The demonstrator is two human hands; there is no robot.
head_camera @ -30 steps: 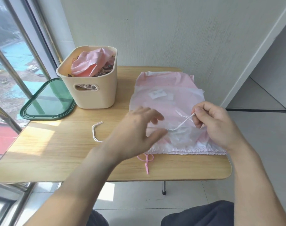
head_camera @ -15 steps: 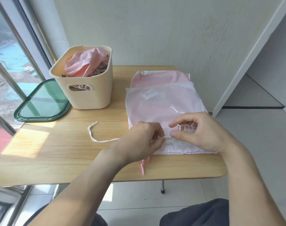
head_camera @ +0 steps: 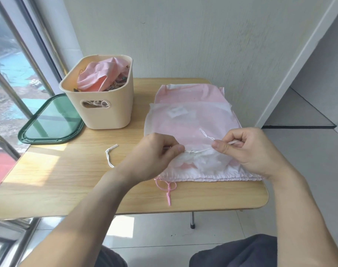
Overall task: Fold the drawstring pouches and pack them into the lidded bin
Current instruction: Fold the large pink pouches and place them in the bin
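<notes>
— Pale textured wall (head_camera: 183, 35) is seen behind a light wooden tabletop (head_camera: 68, 180), with a window (head_camera: 10, 74) off beyond the left hand. What is laid in front of the hands?

— A sheer white drawstring pouch (head_camera: 191, 122) is spread flat over a pink fabric pouch (head_camera: 189, 93), both stretching away from the hands toward the wall. The gathered hem nearest the person is seen just below the right hand (head_camera: 254, 151).

— How are the hands occupied?

— A thin white cord (head_camera: 199, 150) is pinched between thumb and forefinger of the right hand, fingers curled. The same cord is pinched at its other end by the left hand (head_camera: 154, 157), fingers bunched together over the white pouch's near-left part. The cord is drawn across the short gap between the two hands.

— And the container?

— A beige plastic bin with a cut-out handle (head_camera: 98, 105) is stood beyond the left hand, well apart from it. It is filled with a crumpled pink pouch (head_camera: 98, 74) and tangled cords. A green-rimmed transparent lid (head_camera: 52, 120) is laid flat further to the left, touching the bin's base.

— Anything else near the hands?

— A loose white cord end (head_camera: 109, 155) is curled on the wood just left of the left wrist. A pink knotted drawstring loop (head_camera: 166, 186) is trailed over the table below the left hand, at the pouch's near corner.
</notes>
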